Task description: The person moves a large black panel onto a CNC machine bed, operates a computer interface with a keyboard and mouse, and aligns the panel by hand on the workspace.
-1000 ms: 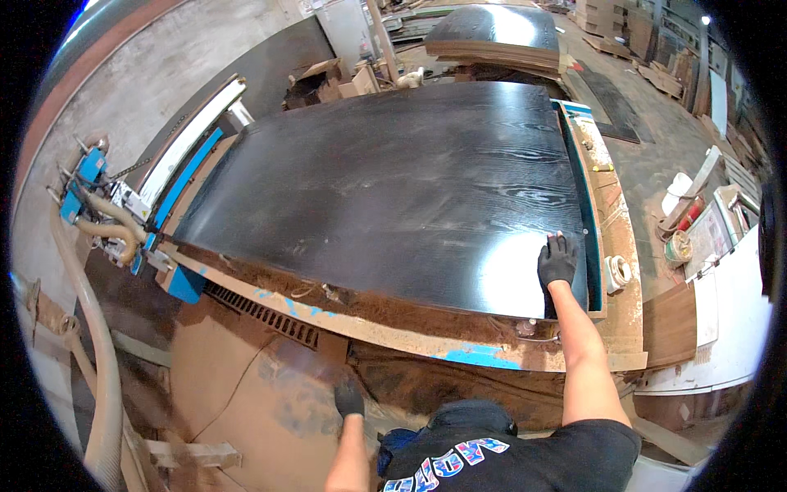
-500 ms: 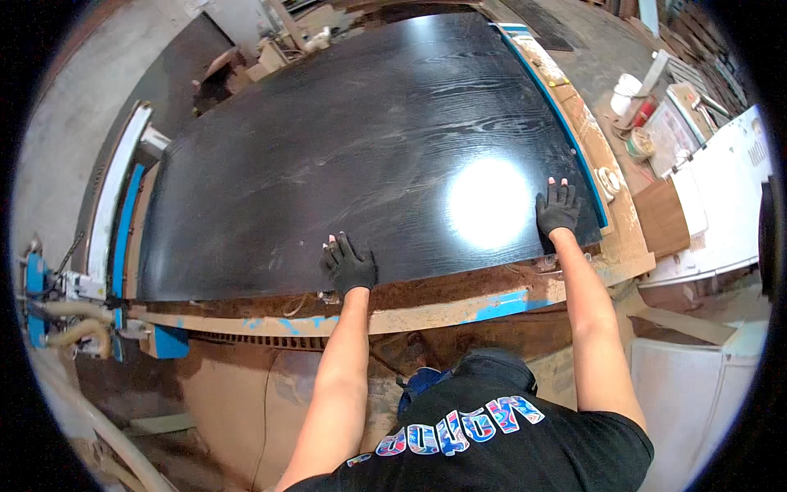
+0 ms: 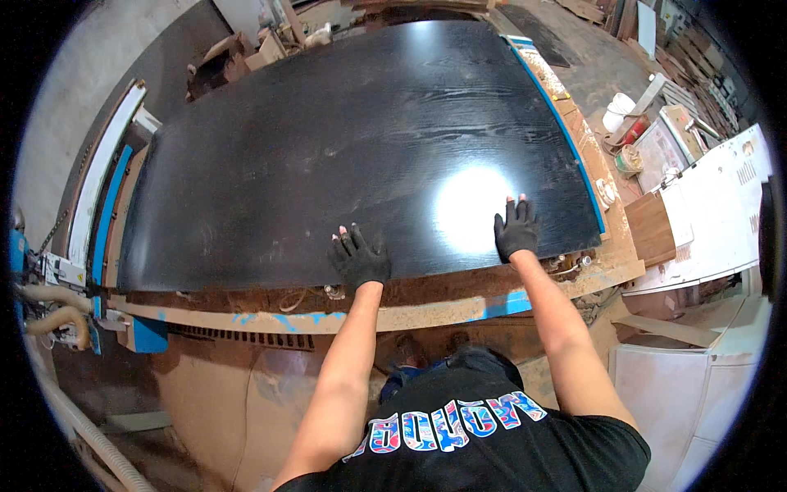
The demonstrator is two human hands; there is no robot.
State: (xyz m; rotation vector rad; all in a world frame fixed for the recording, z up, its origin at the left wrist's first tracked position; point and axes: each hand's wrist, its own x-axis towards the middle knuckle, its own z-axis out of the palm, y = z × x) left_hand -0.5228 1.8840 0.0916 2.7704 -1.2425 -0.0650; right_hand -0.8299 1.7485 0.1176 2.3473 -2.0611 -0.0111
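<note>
The person in a black shirt (image 3: 492, 459) is standing at the near side of a long table (image 3: 393, 318), and the two forearms are reaching forward over its rim. The rim is showing some blue patches, and just behind it brown dust (image 3: 443, 289) is lying.

Behind the dust the black panel (image 3: 311, 156) is lying flat on the table, and both hands are resting on it close to its near edge. The left hand (image 3: 361, 256), in a black glove, is lying with the palm down; its fingers are spreading a little and pointing away, and the panel is passing below them and going far beyond their tips. The right hand (image 3: 517, 230), gloved in the same way, is lying well apart from the left one, nearer to the panel's right end. Its fingers are also spreading and are not gripping, with the panel under them and a bright reflection shining just to their left. How strongly the hands are pressing, I cannot tell.

Along the right end of the panel a blue strip (image 3: 575, 156) is running. On the left a machine head (image 3: 61, 275) with pale hoses (image 3: 65, 318) is standing beside the table. Farther away, a white bucket (image 3: 618, 113) is standing on the right, and cartons (image 3: 262, 53) are lying behind the panel.
</note>
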